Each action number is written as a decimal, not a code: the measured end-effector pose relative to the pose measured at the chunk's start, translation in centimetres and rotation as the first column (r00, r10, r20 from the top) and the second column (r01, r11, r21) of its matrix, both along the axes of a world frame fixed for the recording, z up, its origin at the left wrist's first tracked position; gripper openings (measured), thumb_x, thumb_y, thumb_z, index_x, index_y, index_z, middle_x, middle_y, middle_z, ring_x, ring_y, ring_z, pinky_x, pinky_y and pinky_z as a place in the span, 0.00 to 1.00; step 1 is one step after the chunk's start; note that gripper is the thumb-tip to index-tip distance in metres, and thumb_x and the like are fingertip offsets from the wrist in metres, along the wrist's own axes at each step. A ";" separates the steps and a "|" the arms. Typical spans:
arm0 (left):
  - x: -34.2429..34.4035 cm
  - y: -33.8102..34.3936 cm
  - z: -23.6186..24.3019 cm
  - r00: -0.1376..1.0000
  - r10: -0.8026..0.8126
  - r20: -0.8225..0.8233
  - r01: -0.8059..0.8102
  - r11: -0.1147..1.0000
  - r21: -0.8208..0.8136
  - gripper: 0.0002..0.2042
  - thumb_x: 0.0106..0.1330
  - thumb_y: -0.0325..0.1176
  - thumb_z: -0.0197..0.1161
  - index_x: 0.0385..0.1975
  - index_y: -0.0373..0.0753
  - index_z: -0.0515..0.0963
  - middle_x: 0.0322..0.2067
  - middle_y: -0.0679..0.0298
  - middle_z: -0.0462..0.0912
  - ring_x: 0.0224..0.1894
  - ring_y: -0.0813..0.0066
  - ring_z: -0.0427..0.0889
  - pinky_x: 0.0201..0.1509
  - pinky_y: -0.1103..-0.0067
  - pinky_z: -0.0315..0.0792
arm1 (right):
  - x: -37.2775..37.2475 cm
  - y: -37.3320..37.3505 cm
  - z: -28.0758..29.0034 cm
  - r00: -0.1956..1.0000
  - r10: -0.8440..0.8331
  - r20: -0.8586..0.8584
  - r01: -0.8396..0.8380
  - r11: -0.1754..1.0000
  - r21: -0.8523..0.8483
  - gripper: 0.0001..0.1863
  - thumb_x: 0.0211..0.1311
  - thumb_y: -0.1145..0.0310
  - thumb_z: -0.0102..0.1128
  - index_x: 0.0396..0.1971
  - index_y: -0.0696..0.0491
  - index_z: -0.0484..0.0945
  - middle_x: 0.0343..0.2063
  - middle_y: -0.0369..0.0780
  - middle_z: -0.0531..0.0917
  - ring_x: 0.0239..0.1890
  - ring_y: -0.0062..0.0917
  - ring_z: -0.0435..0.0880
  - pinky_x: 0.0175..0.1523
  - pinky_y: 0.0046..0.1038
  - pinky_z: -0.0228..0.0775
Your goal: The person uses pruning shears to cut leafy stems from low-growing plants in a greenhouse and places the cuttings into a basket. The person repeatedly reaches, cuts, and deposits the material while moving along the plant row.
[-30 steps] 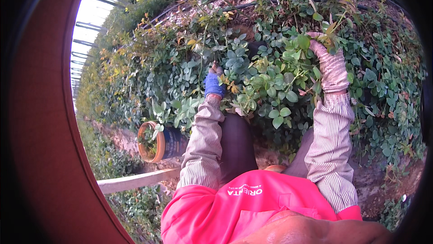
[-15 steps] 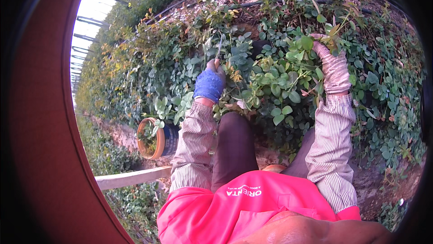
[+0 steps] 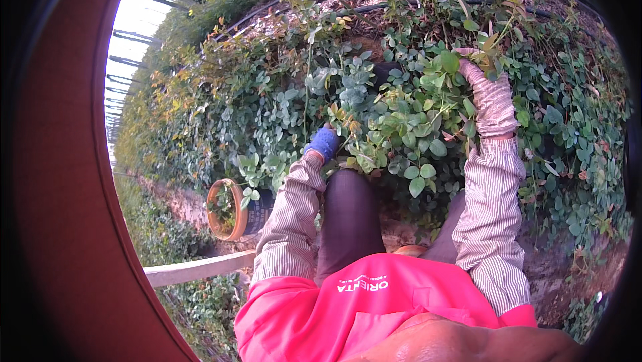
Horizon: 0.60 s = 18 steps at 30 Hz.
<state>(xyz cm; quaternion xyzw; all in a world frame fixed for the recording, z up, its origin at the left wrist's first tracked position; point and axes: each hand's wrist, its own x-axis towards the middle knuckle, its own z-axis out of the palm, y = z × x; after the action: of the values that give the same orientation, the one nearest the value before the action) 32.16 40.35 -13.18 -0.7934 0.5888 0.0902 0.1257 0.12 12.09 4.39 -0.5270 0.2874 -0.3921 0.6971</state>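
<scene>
My left hand (image 3: 323, 140), in a blue glove, reaches into the leaves above my left knee; its fingertips are hidden behind small yellowish-green shoots (image 3: 344, 118), and whatever it holds is hidden. Farther right and higher, my right hand (image 3: 487, 98), in a pale, soiled glove, curls its fingers around leafy stems (image 3: 449, 62). A spray of lighter green, rose-like leaves (image 3: 408, 131) spreads between the two hands, in front of a dense wall of foliage.
An orange-rimmed bucket (image 3: 227, 231) with cut greenery lies tilted at left. Below it runs a pale rail (image 3: 194, 270). Black hoses (image 3: 374, 8) cross mulched soil behind the plants. A reddish brim fills the left edge; my legs are beneath the foliage.
Half a second ago my left hand was higher, holding a thin metal tool upright; it has dropped into the leaves, and that tool is now out of sight. My right hand stays nearly in place.
</scene>
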 end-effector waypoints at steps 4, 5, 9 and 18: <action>-1.5 3.7 6.0 0.994 0.096 -0.056 -0.091 0.993 0.076 0.12 0.65 0.35 0.55 0.42 0.34 0.76 0.41 0.44 0.81 0.44 0.47 0.82 0.46 0.61 0.76 | 0.0 -0.2 -0.3 0.999 0.023 -0.047 -0.026 0.998 -0.061 0.12 0.63 0.66 0.64 0.45 0.52 0.84 0.39 0.33 0.85 0.40 0.18 0.80 0.48 0.23 0.71; -2.2 4.6 9.1 0.993 0.084 -0.084 -0.089 0.995 -0.053 0.13 0.65 0.35 0.56 0.46 0.36 0.76 0.40 0.44 0.81 0.43 0.46 0.82 0.45 0.62 0.77 | -0.1 -0.2 -0.3 0.999 0.022 -0.038 -0.024 0.998 -0.051 0.12 0.63 0.66 0.64 0.45 0.52 0.84 0.39 0.33 0.85 0.40 0.18 0.80 0.48 0.23 0.71; -6.0 3.2 18.5 0.496 0.521 -0.695 -0.820 0.545 -0.177 0.22 0.66 0.42 0.57 0.60 0.45 0.72 0.39 0.44 0.83 0.42 0.49 0.84 0.46 0.66 0.77 | -0.2 -0.3 -0.2 1.000 0.018 -0.010 -0.018 1.000 0.020 0.12 0.63 0.66 0.63 0.45 0.52 0.84 0.39 0.33 0.85 0.40 0.18 0.80 0.49 0.24 0.70; -1.6 -8.6 21.2 0.923 0.376 0.080 -0.360 0.919 -0.163 0.18 0.72 0.48 0.48 0.50 0.46 0.76 0.42 0.49 0.84 0.47 0.49 0.83 0.50 0.58 0.75 | 0.4 0.2 0.1 0.997 0.006 -0.082 -0.015 0.993 -0.115 0.11 0.64 0.68 0.62 0.44 0.53 0.84 0.39 0.33 0.85 0.42 0.18 0.81 0.51 0.24 0.70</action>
<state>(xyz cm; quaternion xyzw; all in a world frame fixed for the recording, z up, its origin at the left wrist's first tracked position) 30.57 31.79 8.06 -0.9007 0.4261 0.0256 0.0804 0.52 12.29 4.51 -0.5836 0.2894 -0.3826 0.6552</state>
